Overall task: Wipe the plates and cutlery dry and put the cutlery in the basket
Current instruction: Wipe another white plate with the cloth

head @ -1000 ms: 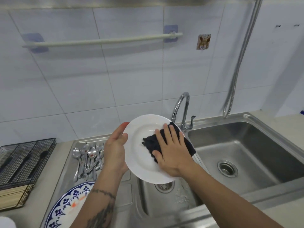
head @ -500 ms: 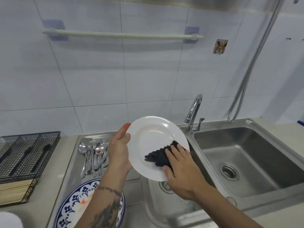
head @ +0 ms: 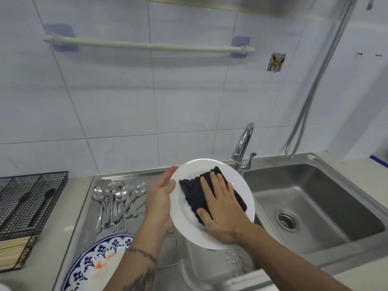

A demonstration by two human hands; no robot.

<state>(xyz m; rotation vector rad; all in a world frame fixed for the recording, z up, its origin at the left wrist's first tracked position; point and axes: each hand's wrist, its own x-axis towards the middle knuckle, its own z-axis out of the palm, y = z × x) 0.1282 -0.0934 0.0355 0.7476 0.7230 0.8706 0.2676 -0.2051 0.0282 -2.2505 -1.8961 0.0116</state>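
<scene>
A white plate (head: 190,225) is held tilted over the small left sink basin. My left hand (head: 160,201) grips its left rim, thumb on the face. My right hand (head: 223,208) lies flat with straight fingers on a black cloth (head: 194,193), pressing it against the plate's face. Several spoons and forks (head: 116,201) lie in a pile on the steel drainboard to the left. The black wire basket (head: 27,198) stands on the counter at far left, with dark utensils inside. A blue-patterned plate (head: 94,261) lies at the bottom left, partly under my left forearm.
The large sink basin (head: 310,206) with its drain is on the right. A chrome faucet (head: 243,145) stands behind the plate. A metal hose (head: 315,87) hangs on the right wall, and a towel rail (head: 147,46) runs across the tiles. Wooden chopsticks (head: 11,250) sit under the basket.
My right hand slid the cloth from the plate's lower right edge up onto its centre, fingers now spread flat. The plate and view shifted slightly; my left hand keeps its grip.
</scene>
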